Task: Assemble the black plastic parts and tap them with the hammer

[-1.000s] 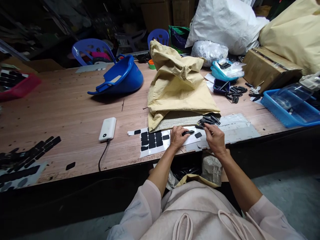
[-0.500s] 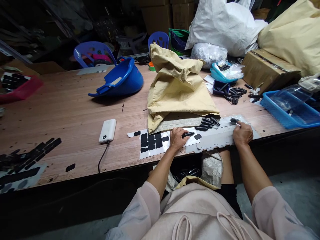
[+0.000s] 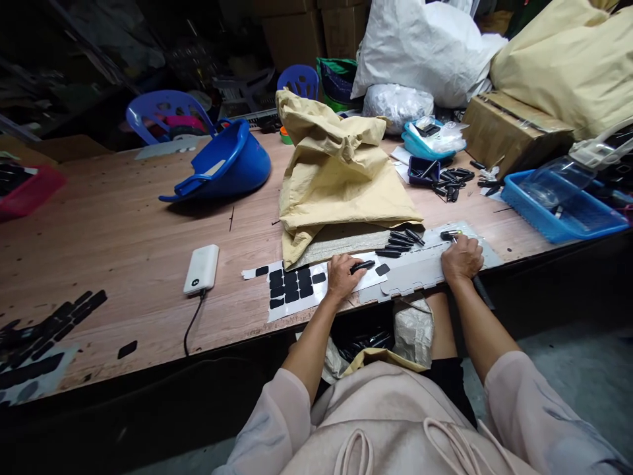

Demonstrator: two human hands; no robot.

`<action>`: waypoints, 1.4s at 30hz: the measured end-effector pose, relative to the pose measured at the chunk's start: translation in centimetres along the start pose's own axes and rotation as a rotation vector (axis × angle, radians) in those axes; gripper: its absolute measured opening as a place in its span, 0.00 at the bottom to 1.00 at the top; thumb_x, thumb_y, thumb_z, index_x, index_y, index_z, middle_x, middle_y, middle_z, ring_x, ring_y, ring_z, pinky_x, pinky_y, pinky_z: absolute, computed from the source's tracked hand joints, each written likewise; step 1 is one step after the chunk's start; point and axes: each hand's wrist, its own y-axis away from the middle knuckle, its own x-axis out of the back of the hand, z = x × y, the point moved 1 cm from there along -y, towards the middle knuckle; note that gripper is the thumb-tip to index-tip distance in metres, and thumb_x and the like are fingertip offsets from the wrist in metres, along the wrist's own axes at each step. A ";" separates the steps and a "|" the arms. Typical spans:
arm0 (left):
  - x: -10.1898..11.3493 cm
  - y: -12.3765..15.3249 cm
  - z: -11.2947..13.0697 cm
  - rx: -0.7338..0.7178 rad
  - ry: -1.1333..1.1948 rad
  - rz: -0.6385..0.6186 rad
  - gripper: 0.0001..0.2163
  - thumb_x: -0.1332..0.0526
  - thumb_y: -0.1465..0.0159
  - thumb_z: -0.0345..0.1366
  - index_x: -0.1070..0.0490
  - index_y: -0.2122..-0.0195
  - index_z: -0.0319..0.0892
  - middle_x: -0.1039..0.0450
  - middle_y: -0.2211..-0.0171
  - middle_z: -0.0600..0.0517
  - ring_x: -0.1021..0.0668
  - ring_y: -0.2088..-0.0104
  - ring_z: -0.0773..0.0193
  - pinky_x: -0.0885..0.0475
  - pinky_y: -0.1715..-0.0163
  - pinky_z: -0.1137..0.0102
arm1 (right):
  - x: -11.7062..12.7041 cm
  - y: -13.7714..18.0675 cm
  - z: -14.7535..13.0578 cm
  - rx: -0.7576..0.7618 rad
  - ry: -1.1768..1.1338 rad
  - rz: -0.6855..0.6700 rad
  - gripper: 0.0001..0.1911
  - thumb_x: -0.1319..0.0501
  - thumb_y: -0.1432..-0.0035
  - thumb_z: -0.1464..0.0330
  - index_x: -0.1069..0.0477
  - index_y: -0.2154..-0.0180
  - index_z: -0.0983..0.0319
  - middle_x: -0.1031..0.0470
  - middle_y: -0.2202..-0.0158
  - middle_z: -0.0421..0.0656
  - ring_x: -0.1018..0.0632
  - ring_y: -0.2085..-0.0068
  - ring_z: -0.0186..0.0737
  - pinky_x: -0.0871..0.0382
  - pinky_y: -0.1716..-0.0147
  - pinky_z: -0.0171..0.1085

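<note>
My left hand (image 3: 342, 277) rests on a white sheet (image 3: 297, 305) with black rounded patches, its fingers closed on a black pen-like tube (image 3: 363, 266). A loose black patch (image 3: 382, 269) lies just right of that tube. Over the grey board (image 3: 415, 267), my right hand (image 3: 463, 258) is wrapped around a small hammer. The dark hammer head (image 3: 450, 235) points up and left, and its black handle (image 3: 482, 292) sticks out below the wrist. Several similar black tubes (image 3: 399, 244) lie between my hands at the board's back edge.
A yellow sack (image 3: 346, 185) stands behind my hands. A white power bank (image 3: 201, 269) with a cable and a blue scoop-like tub (image 3: 232, 161) are to the left. At right are a blue basket (image 3: 558, 214), a cardboard box (image 3: 514, 132) and scattered tubes (image 3: 452, 181). My lap holds an open bag of black pieces (image 3: 366, 343).
The view has shifted slightly to the right. The hammer has tilted in my right hand, so its handle now shows below the wrist. My left hand keeps its hold on the tube.
</note>
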 end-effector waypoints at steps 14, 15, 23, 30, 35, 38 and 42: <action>-1.2 10.8 2.1 -0.424 0.028 -0.020 0.08 0.29 0.37 0.35 0.19 0.56 0.47 0.23 0.53 0.47 0.27 0.49 0.51 0.34 0.46 0.54 | 0.3 0.2 -0.5 -0.006 0.044 -0.038 0.18 0.49 0.30 0.70 0.26 0.46 0.65 0.27 0.50 0.57 0.27 0.50 0.53 0.35 0.57 0.44; -1.3 10.9 2.3 -0.426 0.028 -0.006 0.10 0.29 0.37 0.35 0.19 0.55 0.46 0.23 0.53 0.47 0.27 0.49 0.51 0.34 0.45 0.54 | 0.3 0.2 -0.5 -0.005 0.042 -0.037 0.18 0.49 0.30 0.70 0.26 0.46 0.65 0.27 0.50 0.57 0.27 0.50 0.53 0.35 0.57 0.44; -1.5 2.4 5.2 -0.277 -0.007 0.054 0.08 0.34 0.32 0.36 0.21 0.52 0.48 0.20 0.52 0.48 0.27 0.48 0.51 0.35 0.45 0.56 | 0.6 0.3 -0.6 0.004 0.046 -0.058 0.18 0.49 0.30 0.70 0.27 0.46 0.65 0.26 0.49 0.58 0.27 0.50 0.53 0.36 0.58 0.44; -3.3 -3.9 6.6 -0.172 -0.082 -0.036 0.08 0.30 0.35 0.35 0.22 0.54 0.49 0.21 0.51 0.49 0.30 0.46 0.49 0.37 0.43 0.55 | 0.4 0.4 -0.6 0.015 0.026 -0.032 0.17 0.49 0.31 0.70 0.26 0.48 0.65 0.26 0.52 0.57 0.28 0.52 0.51 0.37 0.59 0.43; -4.1 -4.3 6.3 -0.103 -0.082 -0.041 0.07 0.29 0.35 0.35 0.21 0.57 0.48 0.23 0.54 0.49 0.30 0.47 0.50 0.37 0.44 0.56 | 0.5 0.5 -0.6 0.020 0.020 -0.047 0.17 0.48 0.31 0.70 0.26 0.47 0.65 0.27 0.51 0.57 0.28 0.52 0.52 0.37 0.59 0.43; -3.4 -3.8 6.1 -0.089 -0.074 -0.048 0.06 0.29 0.35 0.36 0.21 0.58 0.49 0.23 0.55 0.50 0.30 0.47 0.51 0.37 0.44 0.56 | 0.6 0.5 -0.6 0.011 0.013 -0.058 0.18 0.48 0.31 0.70 0.27 0.46 0.65 0.27 0.50 0.57 0.28 0.51 0.52 0.37 0.58 0.44; -0.6 -2.2 5.0 -0.103 -0.083 -0.008 0.05 0.30 0.34 0.36 0.22 0.57 0.49 0.21 0.54 0.50 0.29 0.47 0.51 0.38 0.44 0.55 | 0.7 0.5 -0.6 0.000 0.004 -0.059 0.18 0.48 0.31 0.69 0.27 0.46 0.66 0.27 0.49 0.58 0.28 0.51 0.53 0.37 0.58 0.44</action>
